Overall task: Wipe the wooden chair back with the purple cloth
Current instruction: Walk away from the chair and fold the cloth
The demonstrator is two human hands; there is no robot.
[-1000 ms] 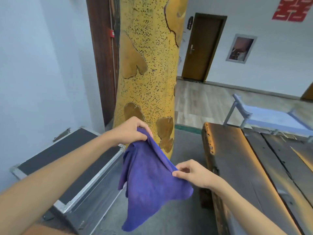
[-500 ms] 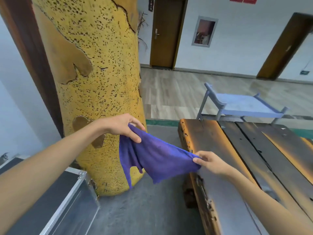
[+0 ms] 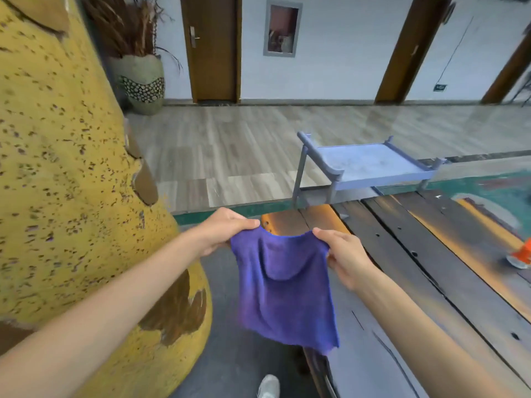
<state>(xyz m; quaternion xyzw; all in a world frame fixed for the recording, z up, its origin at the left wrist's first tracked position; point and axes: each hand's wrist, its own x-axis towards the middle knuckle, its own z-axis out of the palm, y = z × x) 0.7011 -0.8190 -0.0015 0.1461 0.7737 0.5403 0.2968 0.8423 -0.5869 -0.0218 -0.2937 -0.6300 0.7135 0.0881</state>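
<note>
Now that both hands grip its top corners, left (image 3: 221, 232), right (image 3: 346, 255), cloth (image 3: 283, 285) hangs spread flat; wiping not begun.

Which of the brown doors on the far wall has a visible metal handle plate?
The leftmost door, beside the framed picture; the others show none clearly.

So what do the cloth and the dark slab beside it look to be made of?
The purple cloth looks like soft microfibre or terry: matte, fuzzy nap, limp folds. The dark slab looks like old solid wood with a semi-gloss finish: plank seams, holes, light sheen.
</note>
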